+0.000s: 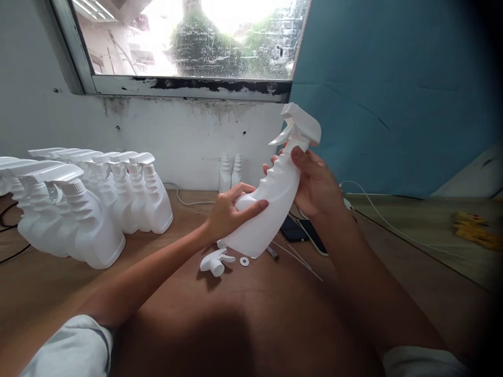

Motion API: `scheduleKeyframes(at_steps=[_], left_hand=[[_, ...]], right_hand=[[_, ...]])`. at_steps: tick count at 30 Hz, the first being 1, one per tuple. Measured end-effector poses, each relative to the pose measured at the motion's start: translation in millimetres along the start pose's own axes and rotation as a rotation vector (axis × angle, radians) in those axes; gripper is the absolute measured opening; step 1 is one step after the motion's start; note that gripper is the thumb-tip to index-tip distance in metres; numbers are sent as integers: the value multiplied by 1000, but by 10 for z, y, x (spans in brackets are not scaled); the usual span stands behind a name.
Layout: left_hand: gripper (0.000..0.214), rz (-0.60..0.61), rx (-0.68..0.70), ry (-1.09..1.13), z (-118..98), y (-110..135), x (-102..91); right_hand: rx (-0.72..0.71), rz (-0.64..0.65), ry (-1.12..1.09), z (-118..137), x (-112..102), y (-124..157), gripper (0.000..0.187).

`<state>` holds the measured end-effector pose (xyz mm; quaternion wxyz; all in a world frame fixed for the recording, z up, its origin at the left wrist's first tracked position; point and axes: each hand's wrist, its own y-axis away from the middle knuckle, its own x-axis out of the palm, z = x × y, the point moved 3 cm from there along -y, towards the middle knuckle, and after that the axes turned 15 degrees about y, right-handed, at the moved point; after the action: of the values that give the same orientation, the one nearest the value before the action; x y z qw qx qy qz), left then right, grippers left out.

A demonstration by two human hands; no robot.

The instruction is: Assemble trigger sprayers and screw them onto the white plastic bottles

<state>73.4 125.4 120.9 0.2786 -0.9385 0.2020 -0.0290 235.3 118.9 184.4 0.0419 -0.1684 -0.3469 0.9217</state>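
A white spray bottle [271, 201] is held up tilted above the table, its trigger sprayer head [304, 125] on top and leaning right. My left hand [231, 209] is closed round the lower body, thumb across the front. Up at the neck, just under the sprayer head, my right hand [316, 180] grips with its thumb in front and fingertips showing behind. Below the bottle, a loose trigger sprayer head [216, 262] lies on the table. Beside it is a small white ring washer [244, 261].
Several white spray bottles with sprayer heads [98, 225] stand in rows at left. Two bottles without heads [230, 173] stand by the wall. Thin white tubes [301, 262], a phone [313, 235] and a white cable [377, 209] lie on the table [176, 314] at right.
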Motion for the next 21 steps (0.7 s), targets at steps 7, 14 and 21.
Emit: scheduleKeyframes(at_steps=[7,14,21], left_hand=[[41,18,-36,70,26,-10,-33],[38,194,-158,335,21,-26,-65],[53,273,-264,235,292,-161,-382]], right_hand=[[12,-8,-97,34,-24,11,36],[54,-65,-155,23,-108,-12,24],[-200,-375,-205,223,-775,-37,27]])
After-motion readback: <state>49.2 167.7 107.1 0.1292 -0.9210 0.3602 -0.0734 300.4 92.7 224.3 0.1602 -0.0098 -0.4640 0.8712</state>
